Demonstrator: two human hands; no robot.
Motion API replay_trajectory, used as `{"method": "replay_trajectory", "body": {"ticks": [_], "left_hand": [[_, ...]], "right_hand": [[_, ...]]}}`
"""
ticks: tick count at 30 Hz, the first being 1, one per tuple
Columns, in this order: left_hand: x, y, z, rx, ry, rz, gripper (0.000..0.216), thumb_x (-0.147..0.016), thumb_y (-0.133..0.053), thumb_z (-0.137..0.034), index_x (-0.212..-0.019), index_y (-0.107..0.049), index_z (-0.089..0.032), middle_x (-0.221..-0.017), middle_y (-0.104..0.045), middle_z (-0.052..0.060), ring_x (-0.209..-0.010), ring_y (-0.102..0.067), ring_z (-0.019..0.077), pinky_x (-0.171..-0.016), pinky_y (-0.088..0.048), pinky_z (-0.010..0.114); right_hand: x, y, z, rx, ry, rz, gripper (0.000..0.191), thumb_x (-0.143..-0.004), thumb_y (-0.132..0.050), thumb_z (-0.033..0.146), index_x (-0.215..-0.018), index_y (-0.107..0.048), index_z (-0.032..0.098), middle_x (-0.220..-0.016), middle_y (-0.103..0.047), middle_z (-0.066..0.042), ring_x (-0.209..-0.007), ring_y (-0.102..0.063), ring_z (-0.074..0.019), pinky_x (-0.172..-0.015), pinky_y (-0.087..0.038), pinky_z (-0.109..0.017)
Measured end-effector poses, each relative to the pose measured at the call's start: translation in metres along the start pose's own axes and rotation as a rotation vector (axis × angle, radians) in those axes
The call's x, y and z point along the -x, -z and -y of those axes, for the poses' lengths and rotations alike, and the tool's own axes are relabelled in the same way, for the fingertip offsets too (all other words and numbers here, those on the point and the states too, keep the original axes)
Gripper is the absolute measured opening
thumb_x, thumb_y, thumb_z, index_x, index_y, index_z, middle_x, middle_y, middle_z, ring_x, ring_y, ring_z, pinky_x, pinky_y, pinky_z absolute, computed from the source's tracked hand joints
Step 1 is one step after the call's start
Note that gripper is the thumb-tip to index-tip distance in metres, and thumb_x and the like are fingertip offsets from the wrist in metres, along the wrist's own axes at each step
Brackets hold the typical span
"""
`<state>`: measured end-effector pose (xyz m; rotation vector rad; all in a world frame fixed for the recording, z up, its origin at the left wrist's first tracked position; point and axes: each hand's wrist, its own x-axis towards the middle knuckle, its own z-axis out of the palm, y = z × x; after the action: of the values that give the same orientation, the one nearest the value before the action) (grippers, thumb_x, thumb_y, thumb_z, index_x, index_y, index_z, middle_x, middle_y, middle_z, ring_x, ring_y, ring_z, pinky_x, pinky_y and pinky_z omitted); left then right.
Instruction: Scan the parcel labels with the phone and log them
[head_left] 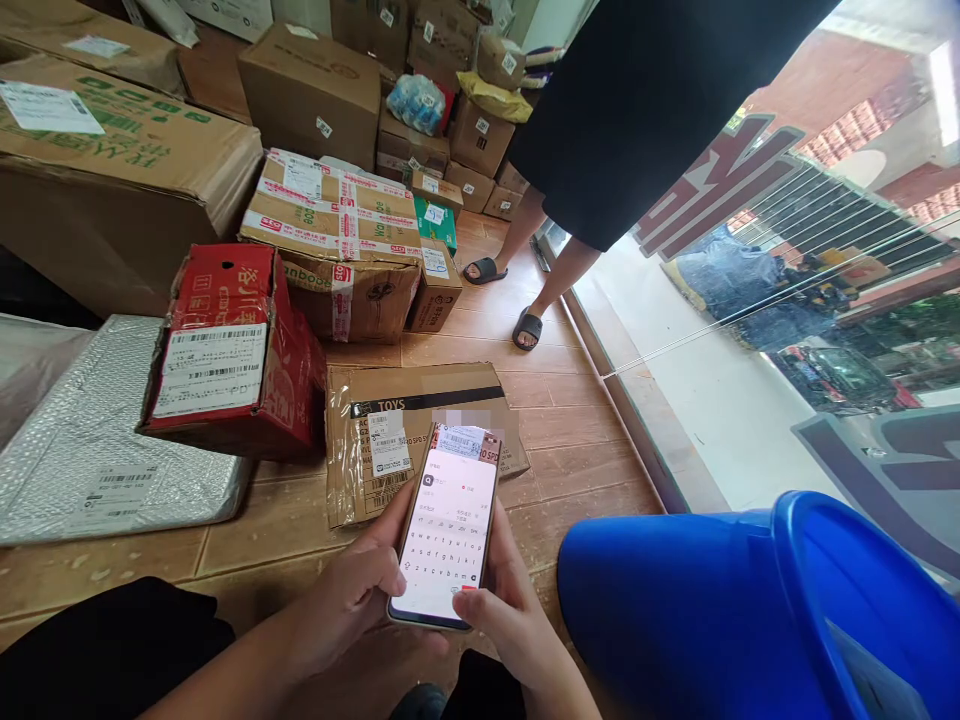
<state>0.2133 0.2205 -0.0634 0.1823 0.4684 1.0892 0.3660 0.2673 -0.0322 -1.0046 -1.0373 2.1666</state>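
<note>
A smartphone with a lit screen and an on-screen keyboard is held between both hands, low in the middle of the view. My left hand wraps its left side, the thumb resting near the lower left of the keyboard. Along the phone's right edge, my right hand is closed, with its thumb at the screen's lower right corner. Beneath the phone lies a flat brown carton marked TOYS, with a white label on it. The phone covers part of that carton.
Left of the carton stand a red box and a bubble-wrapped flat parcel. A taped carton and stacked boxes are behind. A person in black sandals stands near the glass front. A blue bin is at right.
</note>
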Motion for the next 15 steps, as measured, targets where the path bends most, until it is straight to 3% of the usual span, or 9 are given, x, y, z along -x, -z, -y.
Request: {"method": "replay_trajectory", "body": {"ticks": [6,15], "left_hand": [[-0.0042,-0.0023,0.0014,-0.027,0.005,-0.028,0.102,-0.062,-0.054,-0.014,-0.144,0.000,-0.038,-0.121,-0.059,0.007,-0.089,-0.062,0.0248,-0.055,-0.058,0.030],[-0.0050,0.0033,0.0029,0.004,-0.050,0.060,0.095,-0.062,-0.051,-0.014,-0.144,-0.010,-0.039,-0.120,-0.060,0.005,-0.090,-0.063,0.0230,-0.059,-0.059,0.032]], "right_hand": [[-0.0010,0.0002,0.0005,-0.011,-0.006,0.020,0.088,-0.063,-0.063,0.012,-0.139,-0.021,0.027,-0.122,-0.065,-0.005,-0.102,-0.062,-0.0231,-0.081,-0.050,-0.036],[-0.0007,0.0005,-0.0043,0.085,0.024,-0.040,0.076,-0.065,-0.065,0.014,-0.134,-0.034,0.028,-0.113,-0.065,-0.001,-0.092,-0.061,-0.0199,-0.075,-0.048,-0.029]]}}
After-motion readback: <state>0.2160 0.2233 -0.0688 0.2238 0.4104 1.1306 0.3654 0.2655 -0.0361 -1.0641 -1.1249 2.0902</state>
